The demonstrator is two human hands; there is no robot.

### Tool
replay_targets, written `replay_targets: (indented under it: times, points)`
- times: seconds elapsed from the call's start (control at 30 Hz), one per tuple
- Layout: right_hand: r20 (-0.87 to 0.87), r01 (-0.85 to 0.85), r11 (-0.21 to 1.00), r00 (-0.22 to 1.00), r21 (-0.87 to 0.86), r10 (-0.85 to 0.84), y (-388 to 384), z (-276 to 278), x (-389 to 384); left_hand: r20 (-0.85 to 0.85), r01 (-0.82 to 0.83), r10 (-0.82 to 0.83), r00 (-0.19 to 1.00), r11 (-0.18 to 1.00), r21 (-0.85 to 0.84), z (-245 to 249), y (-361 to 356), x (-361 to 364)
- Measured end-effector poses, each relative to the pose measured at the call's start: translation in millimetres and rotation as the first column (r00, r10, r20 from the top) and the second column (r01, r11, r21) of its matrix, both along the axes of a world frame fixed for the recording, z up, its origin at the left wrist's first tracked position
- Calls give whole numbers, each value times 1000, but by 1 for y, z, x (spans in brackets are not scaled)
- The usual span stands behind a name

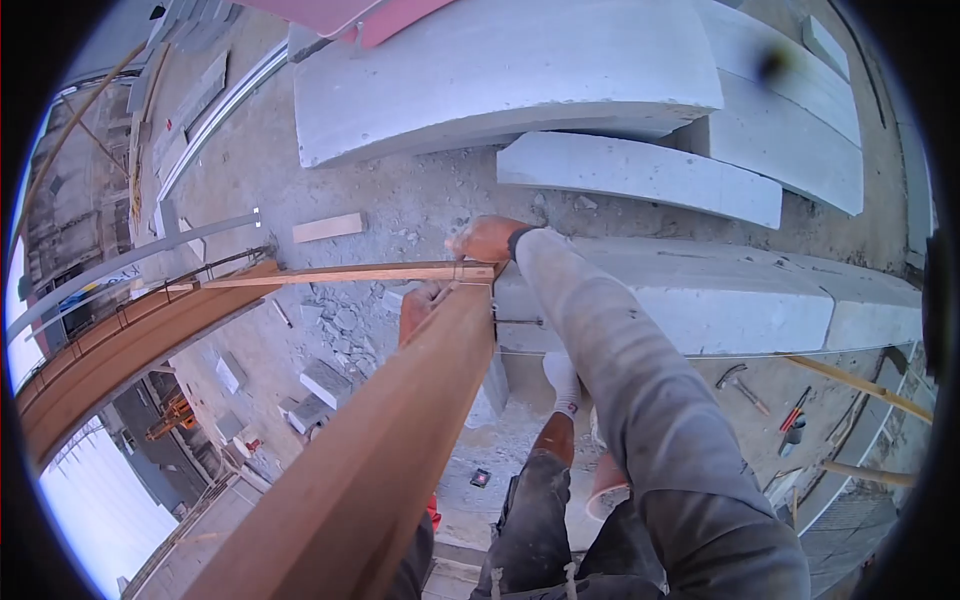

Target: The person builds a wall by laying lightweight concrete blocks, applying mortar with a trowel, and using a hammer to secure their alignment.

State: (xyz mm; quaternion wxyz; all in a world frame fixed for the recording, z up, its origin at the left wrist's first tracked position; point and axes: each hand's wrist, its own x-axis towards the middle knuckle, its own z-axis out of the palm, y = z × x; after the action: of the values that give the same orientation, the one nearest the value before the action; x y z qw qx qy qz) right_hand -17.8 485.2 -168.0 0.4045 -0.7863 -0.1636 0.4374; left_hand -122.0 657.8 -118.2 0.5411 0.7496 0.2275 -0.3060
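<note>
A broad brown wooden post (pixel 370 430) rises from the lower left to the middle of the view. A thin wooden strip (pixel 350 273) crosses its end and reaches left to a second brown wooden board (pixel 150 330). My right hand (pixel 485 240), its arm in a grey sleeve, is at the strip's end near the post; the post side hides part of its grip. My left hand (pixel 418 305) has its fingers curled at the post's left edge, just below the strip; the post covers most of that arm. A thin metal rod (pixel 520 322) sticks out from the post beside a pale block wall (pixel 680 310).
Large pale blocks (pixel 500 75) lie beyond the wall. Rubble (pixel 345 335) and a loose wooden piece (pixel 330 227) are on the floor. A hammer (pixel 742 388) lies at right, near a wooden pole (pixel 860 385). A bucket (pixel 607 490) stands by my legs.
</note>
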Motion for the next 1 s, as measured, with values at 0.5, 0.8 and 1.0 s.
replay_targets:
  times: [0.5,0.8,1.0]
  points:
    - [492,-384,921,792,-58,361,10,-40,-6,105,-41,39,994,999,23,16,-21,11]
    - [245,12,985,968,170,-54,13,-34,-14,236,-176,57,970,835,521,19,-31,15]
    - [178,208,957,953,201,-245,16,-11,-11,211,-99,-5,978,871,482,19,-28,18]
